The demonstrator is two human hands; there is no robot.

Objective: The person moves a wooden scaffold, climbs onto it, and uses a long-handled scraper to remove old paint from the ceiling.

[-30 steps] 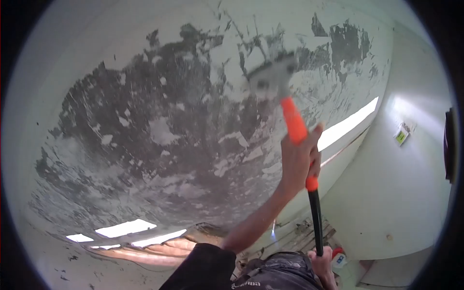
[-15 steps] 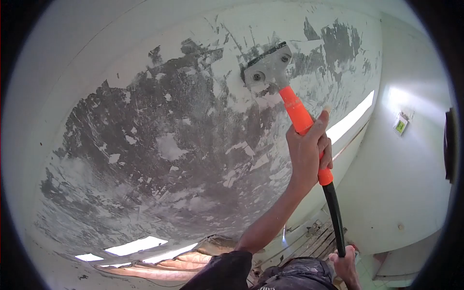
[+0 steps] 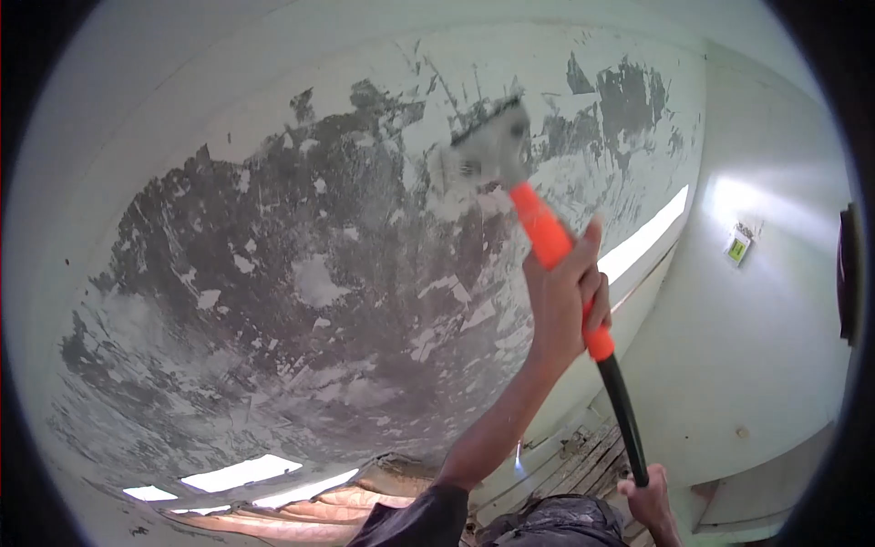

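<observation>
My left hand point(image 3: 563, 305) is wrapped around the orange grip of a long-handled scraper point(image 3: 545, 228). Lower down, my right hand point(image 3: 647, 497) is closed on the bottom end of its black shaft. The wide grey scraper head point(image 3: 497, 146), blurred by motion, is against or very near the ceiling point(image 3: 319, 228); exact contact cannot be made out. Dark grey patches show where the ceiling's pale coating is gone, with whitish flakes and smears left among them.
Bright window openings point(image 3: 241, 473) and a draped orange-brown cloth point(image 3: 319, 517) lie at the lower left. On the pale right wall point(image 3: 756, 365) sits a small box with a yellow-green face point(image 3: 737, 247). Wooden slats point(image 3: 592, 460) show below, near my body.
The scraper head has shifted slightly down and left in view and is now blurred. Both hands keep their hold. The whole view has also shifted a little.
</observation>
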